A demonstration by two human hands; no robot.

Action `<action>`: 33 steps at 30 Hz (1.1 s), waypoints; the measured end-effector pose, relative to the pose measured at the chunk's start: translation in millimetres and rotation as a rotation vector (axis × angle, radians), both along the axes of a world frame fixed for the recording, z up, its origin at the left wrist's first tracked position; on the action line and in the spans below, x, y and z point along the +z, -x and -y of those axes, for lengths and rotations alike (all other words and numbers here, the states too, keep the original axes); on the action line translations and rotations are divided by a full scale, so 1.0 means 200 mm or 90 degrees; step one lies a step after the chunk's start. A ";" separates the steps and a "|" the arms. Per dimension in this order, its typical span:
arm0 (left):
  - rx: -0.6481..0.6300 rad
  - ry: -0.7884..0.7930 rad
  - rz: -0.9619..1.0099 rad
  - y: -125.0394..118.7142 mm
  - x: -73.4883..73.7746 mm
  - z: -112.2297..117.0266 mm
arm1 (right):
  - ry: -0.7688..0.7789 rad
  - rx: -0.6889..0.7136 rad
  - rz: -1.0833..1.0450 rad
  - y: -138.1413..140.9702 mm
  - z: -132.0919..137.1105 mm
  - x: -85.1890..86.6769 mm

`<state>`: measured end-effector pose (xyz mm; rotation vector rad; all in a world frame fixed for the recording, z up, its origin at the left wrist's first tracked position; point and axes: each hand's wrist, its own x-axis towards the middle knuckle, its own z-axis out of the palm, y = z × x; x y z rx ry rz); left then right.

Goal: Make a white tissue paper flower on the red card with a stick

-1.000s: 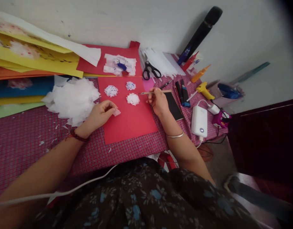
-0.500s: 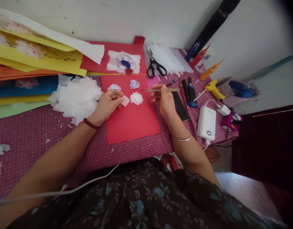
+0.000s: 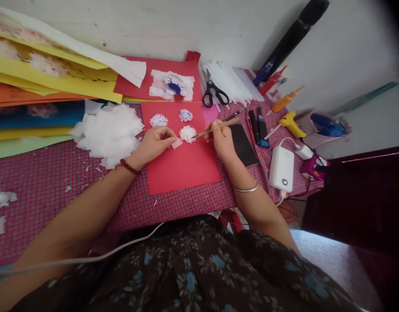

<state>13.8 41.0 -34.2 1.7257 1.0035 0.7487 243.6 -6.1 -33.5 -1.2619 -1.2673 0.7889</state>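
My left hand (image 3: 158, 144) pinches a small square of white tissue paper (image 3: 177, 143) over the red sheet (image 3: 183, 171). In my right hand (image 3: 220, 138) is a thin paintbrush (image 3: 226, 124), held like a pen. Its tip points left and down, at the right edge of a white tissue-paper flower (image 3: 188, 133) on the sheet; contact I cannot tell. Two more tissue flowers, dotted with blue-purple, lie behind: one flower (image 3: 158, 120) close to my left fingers, the other flower (image 3: 185, 115) further back.
A heap of white tissue pieces (image 3: 106, 132) lies left of the sheet. Behind are black-handled scissors (image 3: 215, 93) and white strips (image 3: 230, 82). To the right are a black phone-like slab (image 3: 243, 145), markers (image 3: 258, 126), a yellow glue gun (image 3: 292, 124) and a white power bank (image 3: 281, 168).
The brush tip has dropped and tilted down toward the white flower. My left hand, still pinching the tissue square, has shifted slightly. The whole view has moved a little.
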 end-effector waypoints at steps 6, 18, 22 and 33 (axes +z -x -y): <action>0.002 -0.003 0.033 -0.01 -0.03 -0.02 | 0.003 0.025 -0.015 0.02 -0.01 -0.02; 0.002 -0.044 0.002 -0.01 -0.03 -0.01 | 0.010 -0.008 0.038 0.02 -0.01 -0.03; 0.004 -0.040 -0.014 -0.01 -0.03 -0.01 | 0.000 -0.018 0.029 0.02 -0.02 -0.03; 0.010 -0.020 -0.012 -0.02 0.00 0.01 | 0.081 0.010 -0.032 0.02 -0.02 -0.05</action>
